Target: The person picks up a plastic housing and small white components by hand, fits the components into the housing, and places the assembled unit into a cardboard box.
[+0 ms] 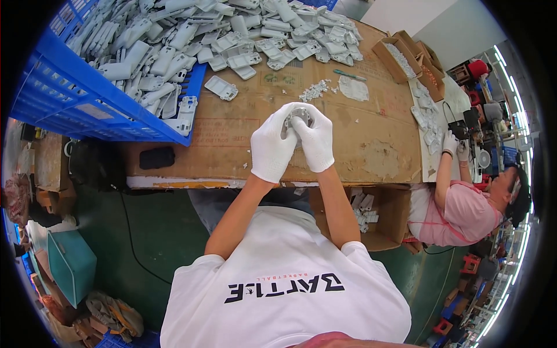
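My left hand [271, 145] and my right hand [318, 139], both in white knit gloves, are closed around a small grey-white plastic casing [299, 112] above the cardboard-covered table. My right thumb presses across its face, and the fingers hide most of its outline. Beyond the hands lies a heap of tiny white plastic pieces [315, 91]. To the left of that heap, a single white plastic housing [221, 88] rests on the cardboard. A large pile of similar housings [267, 35] covers the far part of the table.
A blue plastic crate [87, 98] full of housings stands at the left. A green-handled tool [349, 75] lies by a pale sheet [354, 89]. Cardboard boxes [397, 61] sit far right. Under the table is an open carton [386, 223]. A co-worker in pink [464, 211] works at the right.
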`<state>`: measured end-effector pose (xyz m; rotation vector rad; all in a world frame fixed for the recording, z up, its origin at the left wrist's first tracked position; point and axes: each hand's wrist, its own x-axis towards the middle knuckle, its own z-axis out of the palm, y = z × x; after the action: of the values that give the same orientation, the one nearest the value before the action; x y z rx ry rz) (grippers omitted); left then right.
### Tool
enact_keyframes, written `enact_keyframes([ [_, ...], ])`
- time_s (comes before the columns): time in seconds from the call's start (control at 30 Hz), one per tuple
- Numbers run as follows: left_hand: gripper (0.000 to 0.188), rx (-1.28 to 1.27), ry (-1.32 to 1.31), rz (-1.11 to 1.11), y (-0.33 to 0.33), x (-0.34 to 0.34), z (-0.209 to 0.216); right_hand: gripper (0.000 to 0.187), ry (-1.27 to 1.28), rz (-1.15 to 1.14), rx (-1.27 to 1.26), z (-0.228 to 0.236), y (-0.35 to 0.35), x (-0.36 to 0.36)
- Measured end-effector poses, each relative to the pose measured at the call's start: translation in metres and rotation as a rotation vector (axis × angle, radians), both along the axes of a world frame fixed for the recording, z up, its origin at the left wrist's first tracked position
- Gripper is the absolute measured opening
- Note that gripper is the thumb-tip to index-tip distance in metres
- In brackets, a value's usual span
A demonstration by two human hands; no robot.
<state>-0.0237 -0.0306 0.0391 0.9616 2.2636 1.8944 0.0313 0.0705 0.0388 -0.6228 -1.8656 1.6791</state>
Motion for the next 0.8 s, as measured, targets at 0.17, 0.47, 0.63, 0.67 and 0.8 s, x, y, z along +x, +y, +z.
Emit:
enact_keyframes([
  [0.17,0.042,0.009,0.027,0.008,0.003,-0.002,-0.004,0.022,0.003,0.007,0.038,0.001,0.003,-0.001],
  [0.47,0.041,-0.012,-0.018,-0.079,0.023,0.005,-0.011,0.025,0.004,-0.003,0.076,-0.021,0.028,0.012],
  [0.63,0.047,-0.138,-0.147,-0.158,0.056,-0.014,-0.016,0.057,-0.065,-0.263,0.543,-0.014,0.043,0.060],
  [0.67,0.047,-0.168,-0.133,-0.216,0.067,-0.010,-0.015,0.057,-0.089,-0.255,0.793,-0.013,0.043,0.069],
  [0.8,0.051,-0.212,0.014,-0.335,0.098,0.014,-0.025,0.037,-0.366,-0.348,0.625,-0.039,0.049,0.073],
])
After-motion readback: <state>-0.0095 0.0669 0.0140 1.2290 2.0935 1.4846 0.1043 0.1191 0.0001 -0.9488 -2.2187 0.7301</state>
